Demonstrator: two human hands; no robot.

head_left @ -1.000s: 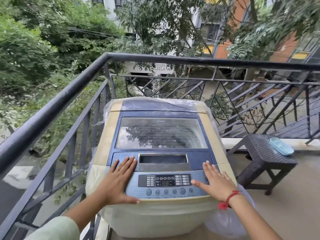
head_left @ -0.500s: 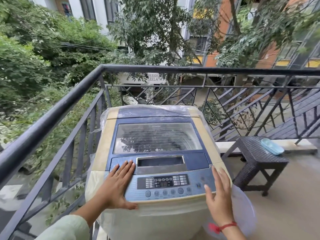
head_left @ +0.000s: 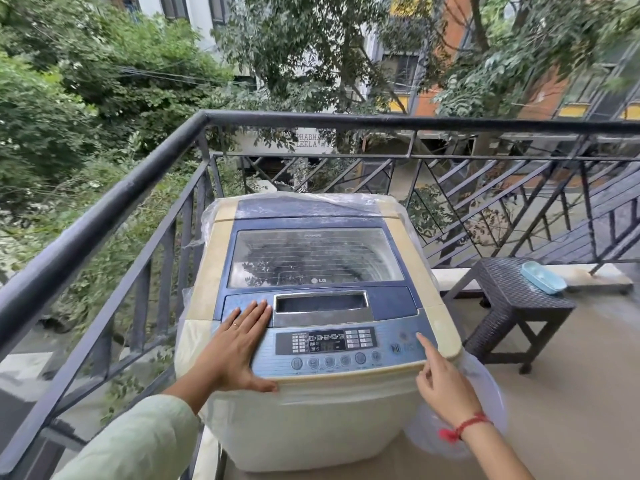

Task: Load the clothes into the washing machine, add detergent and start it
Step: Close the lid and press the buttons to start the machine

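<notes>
My right hand [head_left: 446, 389]: index out, other fingers curled, holding nothing; power button [head_left: 402, 336] just left of its tip. Left hand [head_left: 239, 344] flat, open on washing machine [head_left: 311, 417].

A single head-worn camera is looking forward and down, close over the washing machine [head_left: 322, 306], facing the balcony railing [head_left: 346, 121].

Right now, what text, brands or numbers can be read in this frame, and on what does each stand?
"LG": below the clear window of the blue-and-cream top-loading washing machine's lid.
"PRABHA... LEELA", partly hidden by leaves: white sign on the building beyond the black metal railing.
Dark control panel labels and display digits: too small to read.
</notes>
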